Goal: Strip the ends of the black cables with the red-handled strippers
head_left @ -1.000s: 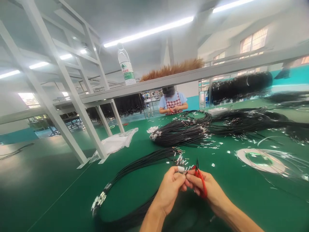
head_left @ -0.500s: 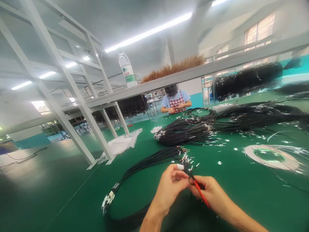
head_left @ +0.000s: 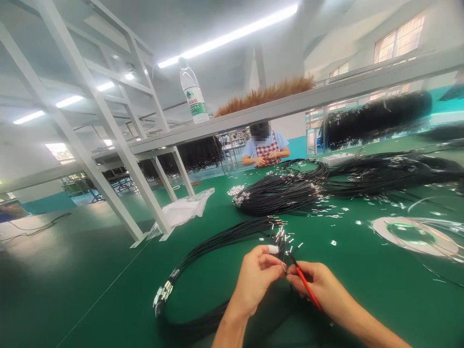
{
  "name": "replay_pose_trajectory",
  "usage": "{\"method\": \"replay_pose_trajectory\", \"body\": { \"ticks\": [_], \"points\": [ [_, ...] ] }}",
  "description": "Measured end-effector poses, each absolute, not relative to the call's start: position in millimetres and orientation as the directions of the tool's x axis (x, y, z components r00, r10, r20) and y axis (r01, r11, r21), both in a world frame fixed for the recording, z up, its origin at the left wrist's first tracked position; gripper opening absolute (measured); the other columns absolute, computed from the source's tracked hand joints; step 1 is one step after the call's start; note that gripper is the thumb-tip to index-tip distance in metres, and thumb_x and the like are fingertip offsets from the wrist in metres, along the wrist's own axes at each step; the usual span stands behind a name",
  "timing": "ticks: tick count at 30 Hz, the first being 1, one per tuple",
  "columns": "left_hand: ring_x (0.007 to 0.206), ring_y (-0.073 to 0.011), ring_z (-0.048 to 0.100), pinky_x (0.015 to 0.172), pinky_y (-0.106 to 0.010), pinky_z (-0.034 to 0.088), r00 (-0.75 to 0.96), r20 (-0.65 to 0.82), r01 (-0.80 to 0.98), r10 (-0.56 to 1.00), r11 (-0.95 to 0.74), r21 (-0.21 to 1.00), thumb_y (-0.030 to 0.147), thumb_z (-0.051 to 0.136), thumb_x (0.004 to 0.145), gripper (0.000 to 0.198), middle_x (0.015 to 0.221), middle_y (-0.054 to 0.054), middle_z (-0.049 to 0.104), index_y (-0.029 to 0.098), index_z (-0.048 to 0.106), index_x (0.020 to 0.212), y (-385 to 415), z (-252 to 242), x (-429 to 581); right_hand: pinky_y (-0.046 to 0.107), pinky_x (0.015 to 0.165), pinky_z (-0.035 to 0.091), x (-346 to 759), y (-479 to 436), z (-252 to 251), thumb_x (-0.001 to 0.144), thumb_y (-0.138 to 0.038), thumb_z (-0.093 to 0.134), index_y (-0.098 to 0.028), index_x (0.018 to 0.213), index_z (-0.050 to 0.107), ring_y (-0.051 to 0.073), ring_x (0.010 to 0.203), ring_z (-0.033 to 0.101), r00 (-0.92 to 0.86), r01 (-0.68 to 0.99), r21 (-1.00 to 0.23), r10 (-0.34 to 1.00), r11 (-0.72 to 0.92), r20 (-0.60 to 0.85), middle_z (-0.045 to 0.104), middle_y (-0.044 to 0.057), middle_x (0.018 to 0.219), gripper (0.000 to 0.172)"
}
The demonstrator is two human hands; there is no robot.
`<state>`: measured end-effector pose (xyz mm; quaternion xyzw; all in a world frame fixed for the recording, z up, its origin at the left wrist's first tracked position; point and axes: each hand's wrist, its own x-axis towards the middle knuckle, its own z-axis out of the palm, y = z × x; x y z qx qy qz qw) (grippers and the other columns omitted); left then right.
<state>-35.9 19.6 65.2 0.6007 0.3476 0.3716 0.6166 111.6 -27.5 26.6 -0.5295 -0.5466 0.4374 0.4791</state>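
Observation:
My left hand (head_left: 253,278) pinches black cables close to their ends, and a white wrap covers one fingertip. The bundle of black cables (head_left: 217,240) curves away to the left over the green table. Its white-and-copper ends (head_left: 283,237) fan out just beyond my fingers. My right hand (head_left: 315,285) is closed round a slim red-handled tool (head_left: 308,287) with dark tips. Those tips lie beside the cable ends; the exact kind of tool is unclear. Both hands' fingertips are close together.
Larger heaps of black cables (head_left: 282,195) spread across the back right of the green table (head_left: 119,295). A white reel (head_left: 380,224) lies at right among small scraps. Metal shelf posts (head_left: 136,203) stand at left by a plastic bag (head_left: 188,205). Across the table sits a co-worker (head_left: 266,150).
The red-handled tool and my right hand have shifted slightly right, leaving a small gap from my left fingers. The left hand keeps its pinch. The whole view has tilted slightly.

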Motion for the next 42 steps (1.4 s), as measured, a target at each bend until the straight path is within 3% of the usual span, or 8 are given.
{"method": "replay_pose_trajectory", "body": {
  "ticks": [6, 11, 17, 22, 25, 33, 38, 42],
  "points": [
    [0.068, -0.0141, 0.06, 0.071, -0.028, 0.045, 0.418, -0.008, -0.036, 0.909, 0.026, 0.999, 0.006, 0.065, 0.063, 0.032, 0.071, -0.003, 0.068, 0.012, 0.059, 0.094, 17.0, 61.9, -32.1, 0.025, 0.05, 0.025, 110.6, -30.2, 27.8, 0.07, -0.038, 0.063, -0.02, 0.061, 0.05, 0.012, 0.054, 0.032, 0.039, 0.167, -0.983, 0.996, 0.071, 0.079, 0.039, -0.006, 0.056, 0.024],
    [0.064, -0.0118, 0.057, 0.069, -0.026, 0.044, 0.514, -0.048, -0.087, 0.856, 0.108, 0.99, 0.004, 0.068, 0.061, 0.032, 0.069, -0.003, 0.067, 0.011, 0.06, 0.091, 16.9, 67.1, -37.6, 0.024, 0.047, 0.029, 113.4, -32.9, 30.2, 0.072, -0.044, 0.063, -0.019, 0.063, 0.053, 0.011, 0.048, 0.038, -0.067, 0.117, -0.992, 0.997, 0.042, 0.034, 0.046, -0.005, 0.05, 0.028],
    [0.074, -0.013, 0.059, 0.077, -0.027, 0.044, 0.52, 0.021, -0.129, 0.854, 0.054, 0.99, 0.014, 0.075, 0.065, 0.03, 0.076, -0.004, 0.067, 0.012, 0.061, 0.092, 12.5, 64.7, -33.4, 0.02, 0.04, 0.025, 116.2, -34.6, 32.4, 0.07, -0.048, 0.068, -0.019, 0.066, 0.053, 0.008, 0.039, 0.038, -0.161, 0.011, -0.999, 0.986, -0.042, -0.043, 0.052, -0.005, 0.046, 0.034],
    [0.082, -0.0165, 0.059, 0.078, -0.03, 0.046, 0.476, -0.018, -0.141, 0.879, 0.097, 0.985, 0.032, 0.073, 0.072, 0.036, 0.091, -0.008, 0.064, 0.013, 0.059, 0.098, 9.2, 56.4, -29.7, 0.021, 0.04, 0.025, 114.4, -30.5, 28.4, 0.069, -0.052, 0.068, -0.017, 0.063, 0.057, 0.007, 0.039, 0.037, -0.038, -0.029, -0.999, 0.999, -0.026, -0.025, 0.053, -0.005, 0.046, 0.037],
    [0.075, -0.0157, 0.059, 0.072, -0.03, 0.046, 0.554, -0.081, -0.058, 0.829, 0.135, 0.989, 0.042, 0.066, 0.078, 0.036, 0.085, -0.007, 0.063, 0.012, 0.058, 0.096, 7.3, 53.7, -32.0, 0.021, 0.042, 0.026, 115.4, -28.6, 27.8, 0.065, -0.052, 0.072, -0.016, 0.064, 0.06, 0.008, 0.041, 0.037, 0.036, -0.027, -1.0, 0.999, -0.003, -0.004, 0.051, -0.006, 0.045, 0.038],
    [0.062, -0.0121, 0.053, 0.064, -0.026, 0.041, 0.589, -0.004, 0.045, 0.808, -0.028, 0.999, 0.028, 0.056, 0.081, 0.016, 0.069, -0.001, 0.058, 0.013, 0.06, 0.086, 2.2, 51.2, -26.0, 0.023, 0.042, 0.029, 121.1, -29.6, 34.1, 0.062, -0.057, 0.072, -0.017, 0.064, 0.061, 0.009, 0.041, 0.04, 0.103, -0.026, -1.0, 0.995, 0.004, 0.001, 0.053, -0.004, 0.046, 0.041],
    [0.053, -0.0093, 0.041, 0.058, -0.024, 0.032, 0.563, -0.034, 0.129, 0.826, -0.048, 0.99, 0.033, 0.049, 0.084, 0.028, 0.054, 0.003, 0.046, 0.016, 0.052, 0.062, 1.8, 55.9, -26.6, 0.023, 0.04, 0.03, 129.4, -28.5, 32.8, 0.065, -0.06, 0.069, -0.017, 0.07, 0.062, 0.008, 0.039, 0.041, 0.159, -0.117, -0.993, 0.987, 0.009, -0.01, 0.055, -0.004, 0.051, 0.044],
    [0.051, -0.0081, 0.037, 0.054, -0.024, 0.027, 0.597, -0.09, 0.096, 0.797, 0.041, 0.995, 0.037, 0.052, 0.08, 0.028, 0.056, 0.003, 0.042, 0.016, 0.049, 0.061, 0.9, 56.6, -27.6, 0.023, 0.04, 0.029, 132.3, -29.0, 34.8, 0.064, -0.059, 0.071, -0.017, 0.076, 0.062, 0.009, 0.041, 0.043, 0.196, -0.165, -0.986, 0.981, 0.022, -0.011, 0.058, -0.003, 0.054, 0.044]
  ]
}}
